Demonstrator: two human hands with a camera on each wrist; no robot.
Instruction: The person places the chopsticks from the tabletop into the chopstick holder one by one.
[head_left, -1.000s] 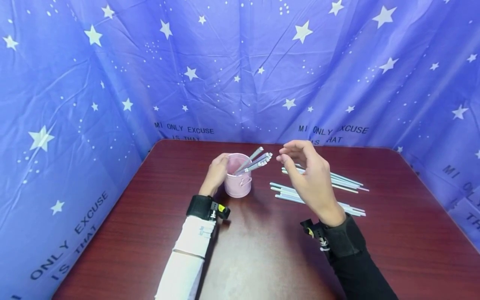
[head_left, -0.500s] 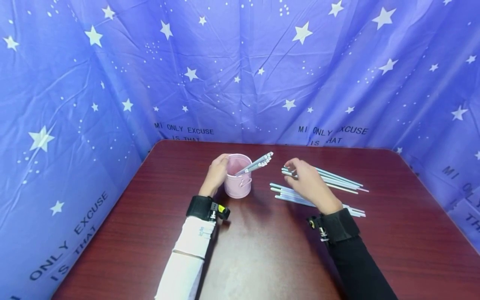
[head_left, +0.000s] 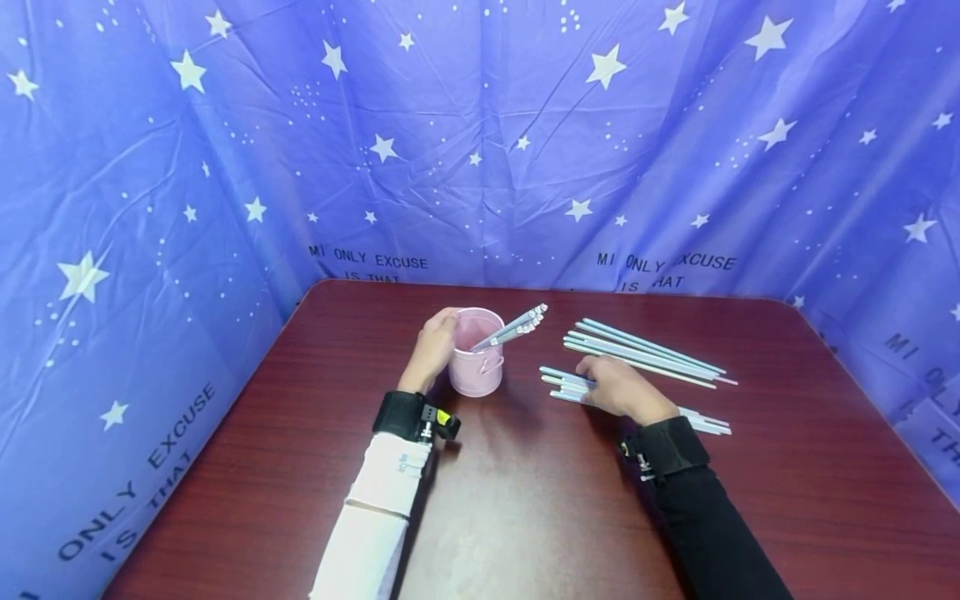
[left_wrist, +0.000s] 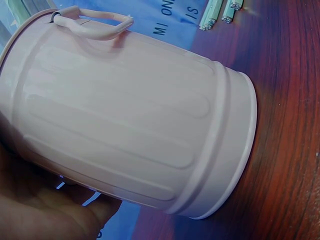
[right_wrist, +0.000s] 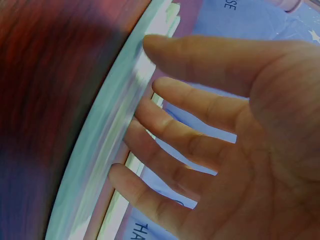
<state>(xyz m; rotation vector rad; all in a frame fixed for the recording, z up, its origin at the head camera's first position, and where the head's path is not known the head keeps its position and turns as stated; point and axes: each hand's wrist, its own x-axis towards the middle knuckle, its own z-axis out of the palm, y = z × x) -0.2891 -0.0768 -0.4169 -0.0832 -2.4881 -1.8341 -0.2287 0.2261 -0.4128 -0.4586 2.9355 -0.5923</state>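
Observation:
My left hand [head_left: 433, 350] grips the side of a small pink metal bucket [head_left: 476, 372] at its rim. The bucket stands upright on the table; in the left wrist view its ribbed wall [left_wrist: 120, 115] fills the picture. Several thin grey-green sticks [head_left: 513, 327] lean out of it to the right. My right hand [head_left: 622, 390] is over the nearer bundle of pale thin sticks [head_left: 562, 381] and covers its middle. In the right wrist view the thumb and the spread, slightly bent fingers [right_wrist: 185, 135] lie at the bundle [right_wrist: 100, 125].
A second bundle of pale sticks [head_left: 652, 354] lies just behind the right hand, fanned a little. The dark red table [head_left: 480, 517] carries everything. Blue star-patterned curtains [head_left: 480, 150] stand around its back and sides.
My right hand has come down from raised near the bucket, past the farther bundle, to the nearer bundle. One stick in the bucket has settled against the others. The left hand stays put.

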